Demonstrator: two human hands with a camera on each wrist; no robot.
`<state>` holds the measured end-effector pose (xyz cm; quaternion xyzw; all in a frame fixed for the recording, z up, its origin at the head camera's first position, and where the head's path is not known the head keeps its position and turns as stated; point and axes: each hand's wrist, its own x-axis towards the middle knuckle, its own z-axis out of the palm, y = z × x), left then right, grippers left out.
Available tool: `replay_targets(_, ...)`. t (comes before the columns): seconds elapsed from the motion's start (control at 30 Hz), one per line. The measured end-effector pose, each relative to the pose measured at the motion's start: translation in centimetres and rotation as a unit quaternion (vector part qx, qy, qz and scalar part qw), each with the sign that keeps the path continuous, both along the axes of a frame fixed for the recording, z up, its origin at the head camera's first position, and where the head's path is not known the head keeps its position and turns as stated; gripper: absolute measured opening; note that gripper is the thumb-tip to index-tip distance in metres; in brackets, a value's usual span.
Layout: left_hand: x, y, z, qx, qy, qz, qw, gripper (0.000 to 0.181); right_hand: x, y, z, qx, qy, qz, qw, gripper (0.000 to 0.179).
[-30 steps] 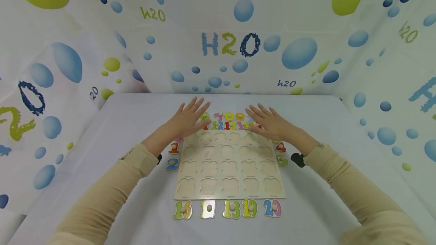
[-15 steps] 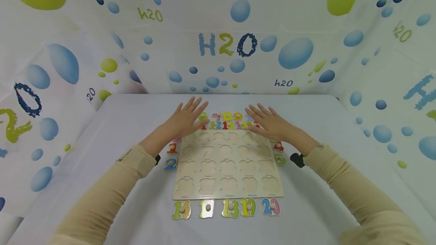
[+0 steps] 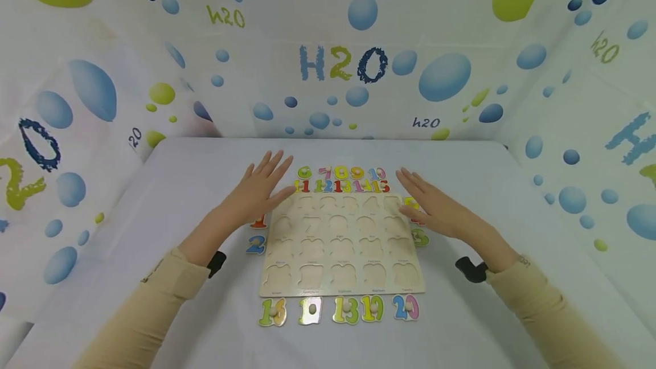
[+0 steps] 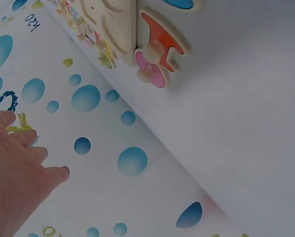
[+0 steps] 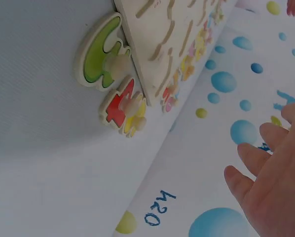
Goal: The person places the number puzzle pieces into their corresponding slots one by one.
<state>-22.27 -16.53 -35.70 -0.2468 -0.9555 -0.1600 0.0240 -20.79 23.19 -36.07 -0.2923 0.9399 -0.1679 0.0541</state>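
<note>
A pale wooden puzzle board (image 3: 328,237) with shaped recesses lies flat on the table. My left hand (image 3: 258,189), fingers spread and straight, hovers over its far left corner, holding nothing. Beneath it are the red number 1 (image 3: 258,221) and the blue number 2 (image 3: 256,245); a pink piece (image 4: 150,71) shows beside the 1 in the left wrist view. At the board's right edge my right hand (image 3: 435,206) hovers, fingers extended, with nothing held. Near it lie a green number piece (image 5: 99,54) and a red number 4 (image 5: 118,111), partly covered by the hand in the head view.
Knobbed number pieces form two rows beyond the board, including the yellow 8 (image 3: 341,173). Along its near edge lie more, among them the 16 (image 3: 272,312) and the 20 (image 3: 406,307). A white patterned sheet (image 3: 266,61) hangs behind the white table (image 3: 205,323).
Both hands have moved apart and toward the person, the left one leftward and the right one rightward. The far rows of numbers are now more exposed. The board and pieces stay put.
</note>
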Motion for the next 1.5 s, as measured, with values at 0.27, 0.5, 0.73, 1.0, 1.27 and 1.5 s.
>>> replay_targets(0.27, 3.8, -2.0, -0.9, 0.016, 0.008, 0.011, 0.9998, 0.071, 3.4, 1.6, -1.8, -0.042, -0.045, -0.047, 0.9970, 0.077)
replay_targets(0.5, 6.6, -2.7, -1.2, 0.032, 0.033, 0.012, 0.9989, 0.064, 5.2, 2.8, -3.2, -0.076, -0.085, -0.064, 0.9914, 0.077)
replay_targets(0.73, 8.9, -2.9, -2.0, 0.038, -0.038, 0.033, 0.9980, 0.035, 5.9, 2.9, -4.7, -0.078, -0.059, -0.065, 0.9930, 0.072)
replay_targets(1.0, 11.0, -2.7, -2.5, 0.080, -0.130, -0.031, 0.9878, 0.019, 6.1, 3.2, -5.6, -0.138, -0.128, 0.012, 0.9821, 0.052)
replay_targets(1.27, 12.1, -1.9, -3.6, 0.123, -0.233, -0.109, 0.9584, 0.015, 5.3, 4.0, -6.8, -0.215, -0.230, 0.056, 0.9475, 0.030)
replay_targets(1.5, 13.1, -1.2, -4.3, 0.143, -0.256, -0.141, 0.9456, 0.015, 5.1, 4.3, -7.6, -0.260, -0.292, 0.031, 0.9199, 0.029)
